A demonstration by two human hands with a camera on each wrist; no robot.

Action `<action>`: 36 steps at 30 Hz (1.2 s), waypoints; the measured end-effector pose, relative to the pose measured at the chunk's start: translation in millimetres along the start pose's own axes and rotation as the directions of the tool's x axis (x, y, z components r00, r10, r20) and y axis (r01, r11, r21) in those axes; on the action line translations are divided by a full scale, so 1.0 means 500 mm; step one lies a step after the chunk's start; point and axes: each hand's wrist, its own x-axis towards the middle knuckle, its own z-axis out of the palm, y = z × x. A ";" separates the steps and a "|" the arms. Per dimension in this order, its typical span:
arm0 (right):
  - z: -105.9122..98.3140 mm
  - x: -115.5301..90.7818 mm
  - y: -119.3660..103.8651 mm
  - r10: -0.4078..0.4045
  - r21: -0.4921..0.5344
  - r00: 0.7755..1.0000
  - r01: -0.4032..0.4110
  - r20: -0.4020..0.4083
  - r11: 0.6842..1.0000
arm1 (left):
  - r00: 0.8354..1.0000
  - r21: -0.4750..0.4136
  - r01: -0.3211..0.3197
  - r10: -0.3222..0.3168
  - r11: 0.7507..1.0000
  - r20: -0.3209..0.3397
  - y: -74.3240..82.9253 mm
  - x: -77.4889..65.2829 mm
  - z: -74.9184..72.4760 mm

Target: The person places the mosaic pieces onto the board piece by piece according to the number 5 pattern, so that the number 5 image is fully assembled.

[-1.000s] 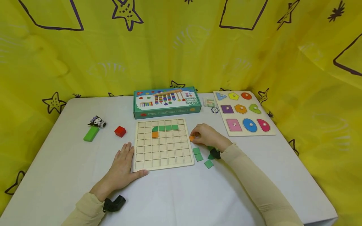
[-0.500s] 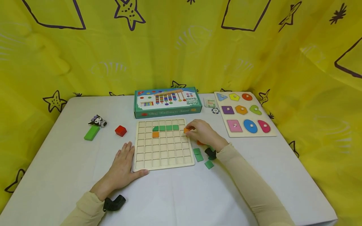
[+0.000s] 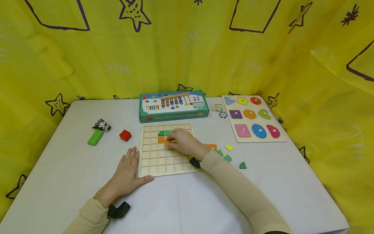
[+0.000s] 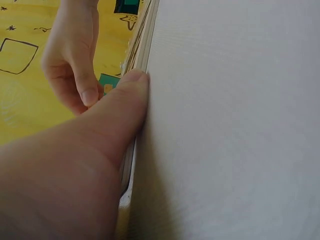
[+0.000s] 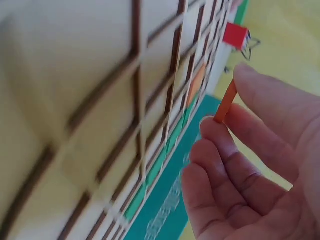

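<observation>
Box (image 3: 175, 117) reads "Ring Challenge Game", repeated upside down on top | right hand (image 3: 186, 142): thumb and fingers pinch orange tile (image 3: 168, 143) | tile: over grid board (image 3: 152, 162), near the laid orange square (image 3: 161, 139); half a second ago, at board's right edge | yellow piece (image 3: 229, 148) now uncovered | left hand (image 3: 124, 177): unmoved at board's corner, fingers straight, thumb spread

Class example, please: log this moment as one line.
right hand: pinches orange tile over grid board | left hand: at board's near-left corner, thumb touching edge | in board: green tiles, another orange tile
</observation>
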 end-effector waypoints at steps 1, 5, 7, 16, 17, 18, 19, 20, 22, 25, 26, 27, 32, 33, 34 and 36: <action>0.004 0.005 -0.006 0.001 -0.001 1.000 -0.001 0.006 1.000 | 1.000 -0.001 -0.001 0.001 1.000 0.000 0.000 0.000 0.000; 0.017 0.023 -0.026 0.008 -0.021 1.000 -0.008 0.011 1.000 | 1.000 -0.015 -0.005 0.005 1.000 0.000 0.000 0.001 -0.002; 0.021 0.030 -0.032 0.010 -0.033 1.000 -0.009 0.016 0.999 | 1.000 -0.020 -0.007 0.007 1.000 -0.002 0.000 0.001 -0.002; 0.034 0.045 -0.036 -0.029 -0.138 1.000 0.029 0.006 0.990 | 1.000 -0.013 -0.013 0.013 1.000 -0.005 0.000 0.004 -0.004; 0.035 0.046 -0.036 -0.036 -0.147 0.999 0.036 0.002 0.988 | 1.000 -0.012 -0.012 0.012 1.000 -0.005 0.000 0.004 -0.005; 0.035 0.047 -0.037 -0.043 -0.156 0.999 0.042 -0.002 0.987 | 1.000 -0.010 -0.011 0.011 1.000 -0.005 0.001 0.005 -0.006; 0.035 0.047 -0.038 -0.048 -0.167 0.999 0.046 -0.005 0.985 | 1.000 -0.009 -0.010 0.009 1.000 -0.004 0.001 0.005 -0.006; 0.036 0.047 -0.038 -0.052 -0.176 0.999 0.050 -0.006 0.983 | 1.000 -0.009 -0.008 0.008 1.000 -0.004 0.001 0.005 -0.007; 0.037 0.044 -0.039 -0.060 -0.189 0.998 0.058 -0.005 0.980 | 1.000 -0.011 -0.005 0.005 1.000 -0.003 0.002 0.004 -0.008; 0.034 0.039 -0.040 -0.085 -0.187 0.996 0.086 0.010 0.979 | 1.000 -0.015 0.001 -0.001 1.000 0.000 0.001 0.002 -0.008; 0.032 0.036 -0.040 -0.097 -0.183 0.995 0.099 0.020 0.978 | 1.000 -0.015 0.003 -0.003 1.000 -0.001 0.001 0.001 -0.007; 0.029 0.033 -0.039 -0.112 -0.175 0.993 0.115 0.029 0.978 | 1.000 -0.017 0.004 -0.004 1.000 -0.001 0.000 0.001 -0.007; 0.007 0.003 -0.023 -0.129 -0.096 0.989 0.135 0.070 0.986 | 1.000 -0.025 0.004 -0.004 1.000 -0.009 -0.001 0.000 -0.001; 0.001 -0.007 -0.016 -0.118 -0.080 0.991 0.123 0.068 0.989 | 1.000 -0.025 0.003 -0.004 1.000 -0.007 0.000 0.001 0.000; -0.006 -0.016 -0.007 -0.107 -0.065 0.992 0.111 0.060 0.992 | 1.000 -0.025 0.004 -0.005 1.000 -0.006 -0.001 0.000 0.000; -0.023 -0.036 0.013 -0.080 -0.053 0.996 0.082 0.037 0.995 | 1.000 -0.024 0.007 -0.007 1.000 -0.002 -0.001 0.000 0.000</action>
